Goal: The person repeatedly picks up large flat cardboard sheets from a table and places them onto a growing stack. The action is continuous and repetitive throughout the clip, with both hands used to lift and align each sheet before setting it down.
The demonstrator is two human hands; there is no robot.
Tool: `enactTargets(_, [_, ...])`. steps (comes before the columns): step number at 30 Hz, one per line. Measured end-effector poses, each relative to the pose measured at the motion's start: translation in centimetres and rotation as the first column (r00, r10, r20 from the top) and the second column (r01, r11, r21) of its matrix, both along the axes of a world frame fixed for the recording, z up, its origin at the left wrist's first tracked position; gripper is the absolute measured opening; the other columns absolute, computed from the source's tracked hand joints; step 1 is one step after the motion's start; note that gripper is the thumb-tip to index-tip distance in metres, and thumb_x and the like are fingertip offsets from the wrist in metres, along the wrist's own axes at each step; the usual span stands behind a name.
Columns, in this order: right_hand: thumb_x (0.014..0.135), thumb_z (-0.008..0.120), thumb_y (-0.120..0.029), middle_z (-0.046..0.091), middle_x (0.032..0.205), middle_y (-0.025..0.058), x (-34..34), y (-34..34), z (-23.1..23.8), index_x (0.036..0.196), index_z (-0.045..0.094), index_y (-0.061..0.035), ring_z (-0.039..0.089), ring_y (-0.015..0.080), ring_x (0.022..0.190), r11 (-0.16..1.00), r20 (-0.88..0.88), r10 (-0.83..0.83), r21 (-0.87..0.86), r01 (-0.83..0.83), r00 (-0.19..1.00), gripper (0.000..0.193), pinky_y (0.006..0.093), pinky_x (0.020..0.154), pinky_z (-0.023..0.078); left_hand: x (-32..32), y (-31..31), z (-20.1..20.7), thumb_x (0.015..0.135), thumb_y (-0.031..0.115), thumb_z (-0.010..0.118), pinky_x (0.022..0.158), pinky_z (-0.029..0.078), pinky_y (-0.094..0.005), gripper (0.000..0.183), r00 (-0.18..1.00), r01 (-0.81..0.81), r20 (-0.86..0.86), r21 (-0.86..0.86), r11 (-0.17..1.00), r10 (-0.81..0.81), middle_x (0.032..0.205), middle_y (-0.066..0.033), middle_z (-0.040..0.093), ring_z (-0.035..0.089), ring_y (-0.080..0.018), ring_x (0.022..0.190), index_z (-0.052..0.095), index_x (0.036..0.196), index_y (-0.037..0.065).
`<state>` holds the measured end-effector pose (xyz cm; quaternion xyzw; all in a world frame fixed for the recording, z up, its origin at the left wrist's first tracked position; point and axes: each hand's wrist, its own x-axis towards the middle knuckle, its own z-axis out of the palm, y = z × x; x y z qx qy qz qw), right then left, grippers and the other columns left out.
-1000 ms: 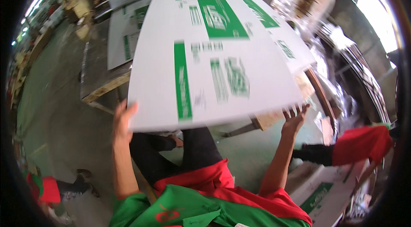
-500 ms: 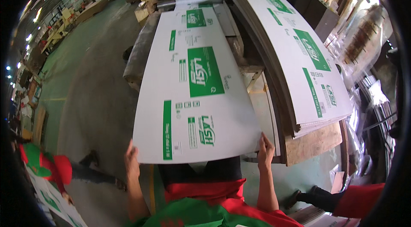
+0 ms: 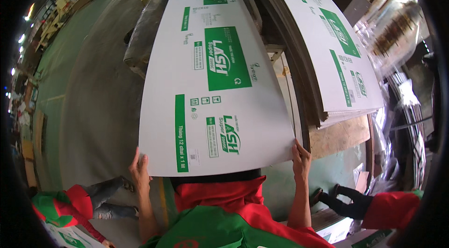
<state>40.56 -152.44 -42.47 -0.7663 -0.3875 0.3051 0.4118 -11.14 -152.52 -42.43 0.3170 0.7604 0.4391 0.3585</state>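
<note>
A long white cardboard sheet (image 3: 187,77) with green print stretches away in front of me, its far end running back toward the machine at the top. My left hand (image 3: 140,171) grips its near left corner, thumb and fingers pinched on the edge. At the near right corner my right hand (image 3: 301,157) holds the sheet the same way. The sheet's near edge spans between both hands, just in front of my body. To the right stands a tall stack of similar printed sheets (image 3: 315,23), apart from my right hand.
Under the stack's near end is a wooden board (image 3: 343,138). A dark metal table (image 3: 147,28) lies beside the held sheet on the left. One person (image 3: 77,203) works at lower left, another (image 3: 390,210) at lower right. Plastic-wrapped goods (image 3: 397,28) stand far right.
Both hands keep their grip, and the sheet has come toward me relative to the stack and table. The view has shifted; the two other people show more fully.
</note>
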Motion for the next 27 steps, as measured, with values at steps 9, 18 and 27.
enactTargets(9, [0.098,0.058,-0.016,0.041,0.068,-0.0065,-0.5,-1.2,1.0,0.136,0.058,-0.0006,0.036,0.0041,0.060,0.978,-0.083,-0.073,-0.200,0.055,0.994,0.041,0.0236,0.051,0.030,-1.2,0.4,-2.6,0.096,0.015,0.063,0.082,0.048,-0.0282,0.051,0.981,0.115,-0.169,0.091,0.989,-0.099,0.102,-0.0076,0.067,0.058,-0.0106,0.090,0.050,0.139,-0.010])
enactTargets(18, [0.099,0.058,-0.020,0.043,0.071,-0.0067,-0.9,3.7,-1.6,0.135,0.059,0.0005,0.032,0.0042,0.059,0.986,-0.235,-0.161,-0.080,0.146,0.959,0.041,0.0239,0.051,0.025,-0.2,7.6,-3.3,0.097,0.017,0.064,0.080,0.049,-0.0267,0.046,0.999,-0.004,-0.051,0.156,0.988,0.012,0.099,-0.0039,0.067,0.057,-0.0092,0.086,0.055,0.136,-0.007])
enactTargets(27, [0.098,0.059,-0.017,0.068,0.121,0.0148,1.6,18.0,-6.5,0.130,0.062,0.0043,0.061,0.0194,0.112,0.991,-0.153,-0.114,0.050,0.123,0.982,0.038,0.0309,0.099,0.045,1.8,21.4,-6.9,0.097,0.023,0.067,0.084,0.046,-0.0259,0.047,1.000,0.006,-0.028,0.212,0.977,0.000,0.092,-0.0006,0.062,0.056,-0.0092,0.089,0.058,0.135,-0.002])
